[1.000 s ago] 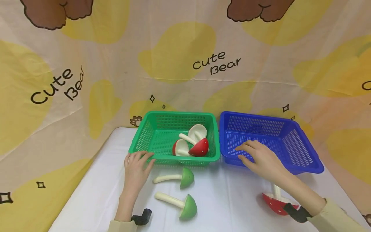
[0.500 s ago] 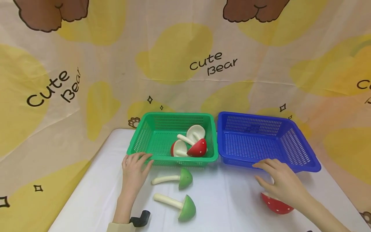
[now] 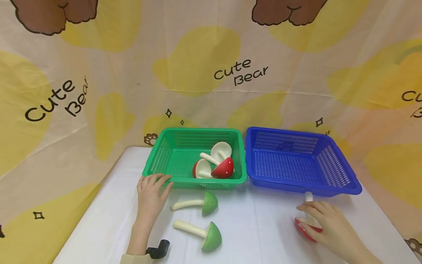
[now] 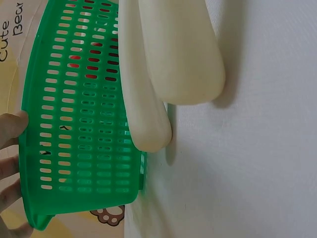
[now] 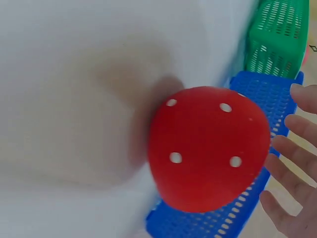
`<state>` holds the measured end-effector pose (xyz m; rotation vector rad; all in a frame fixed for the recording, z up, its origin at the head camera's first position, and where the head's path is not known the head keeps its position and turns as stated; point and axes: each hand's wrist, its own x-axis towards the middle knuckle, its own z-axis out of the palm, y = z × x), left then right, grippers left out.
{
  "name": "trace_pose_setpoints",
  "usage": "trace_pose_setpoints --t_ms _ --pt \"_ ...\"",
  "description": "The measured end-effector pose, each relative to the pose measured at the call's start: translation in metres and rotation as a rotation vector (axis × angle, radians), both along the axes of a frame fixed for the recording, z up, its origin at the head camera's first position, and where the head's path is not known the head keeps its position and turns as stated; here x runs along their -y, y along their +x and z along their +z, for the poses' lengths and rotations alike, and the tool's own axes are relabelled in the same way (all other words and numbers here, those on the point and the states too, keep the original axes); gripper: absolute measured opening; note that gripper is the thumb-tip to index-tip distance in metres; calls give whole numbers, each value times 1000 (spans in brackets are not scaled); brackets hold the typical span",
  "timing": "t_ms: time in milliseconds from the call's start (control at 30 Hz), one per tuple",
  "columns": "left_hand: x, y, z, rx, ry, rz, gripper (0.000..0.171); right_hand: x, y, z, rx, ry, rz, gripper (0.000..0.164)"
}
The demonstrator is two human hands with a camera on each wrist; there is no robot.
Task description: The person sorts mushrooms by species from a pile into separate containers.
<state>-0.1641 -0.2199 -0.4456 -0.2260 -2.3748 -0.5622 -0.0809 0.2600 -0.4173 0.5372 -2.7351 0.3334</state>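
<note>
My left hand point(image 3: 152, 194) rests at the front left corner of the green basket point(image 3: 197, 180), fingertips at its rim. Inside that basket lie several toy mushrooms with white stems and red, white-dotted caps, one red mushroom point(image 3: 222, 168) on top. Over another red mushroom point(image 5: 208, 148) by the blue basket, my right hand point(image 3: 329, 223) reaches down with parted fingers. The right wrist view shows its fingers spread beside the dotted cap, not curled round it. In the head view the hand hides part of this cap, while its white stem points toward the blue basket.
The blue basket point(image 3: 296, 187) stands right of the green one, its mesh floor bare. Two green-capped mushrooms lie on the white cloth in front, one nearer the green basket point(image 3: 210, 203) and one closer to me point(image 3: 212, 237). A printed curtain point(image 3: 197, 62) hangs behind.
My right hand has come down from over the blue basket, back and to the right, to the red mushroom on the cloth. My left hand stays at the green basket's rim.
</note>
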Motion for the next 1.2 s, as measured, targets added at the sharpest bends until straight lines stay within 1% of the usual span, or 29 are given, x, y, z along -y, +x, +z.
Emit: trace_pose_setpoints --t_ms 167,300,433,533,733,767,933,1033,1200 --pt "0 1 0 3 0 0 26 -6 12 -12 227 19 -132 47" --pt "0 1 1 0 -4 -2 26 -11 19 -21 341 20 -222 51" --pt "0 1 1 -1 -4 1 26 -15 23 -28 347 20 -255 51" --pt "0 2 0 3 -4 6 26 -16 24 -31 341 30 -259 49" --pt "0 2 0 -5 -3 3 26 -17 24 -30 398 66 -283 49" --pt "0 2 1 -6 -2 3 26 -17 24 -30 409 73 -282 49" --pt "0 3 1 2 -4 7 26 -18 24 -28 404 119 -261 50" --pt "0 3 2 3 -2 5 27 -17 25 -27 358 141 -239 48" --pt "-1 3 2 -7 -3 1 26 -14 26 -19 347 193 -204 47"
